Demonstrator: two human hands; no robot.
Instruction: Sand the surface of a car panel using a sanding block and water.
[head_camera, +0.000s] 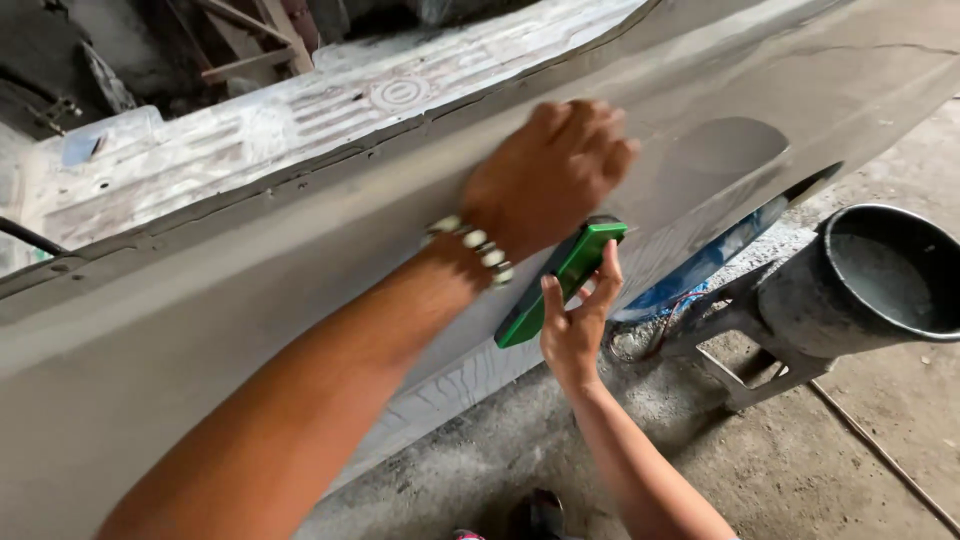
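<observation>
From my remote seat, reading left to right: a grey-primed car body panel (200, 300) fills most of the view, tilted so that its upper edge runs from lower left to upper right, with a stripped, whitish floor pan (300, 120) visible beyond that edge. My left hand (545, 175), a beaded bracelet (472, 245) on its wrist, lies palm-down on the panel just left of the shallow handle recess (720, 160); its fingers are curled and blurred, and I cannot tell whether anything sits beneath them. Just below it, my right hand (575, 325) has a light pinch on the lower half of a green sanding block (560, 280), thumb on one long edge and fingers on the other, the block held on a slant just off, or barely against, the panel face. Further right, a blue part (700, 265) shows under the panel's lower edge, and a grey bucket (880, 275) lies tipped on a metal stand (740, 360) on the concrete floor (800, 460). I judge the step in hand to be surface checking between sanding passes: one palm feels the primer while the block waits. The next move would call for laying the block flat to the panel and stroking with even pressure, keeping clear of the recess edge.
</observation>
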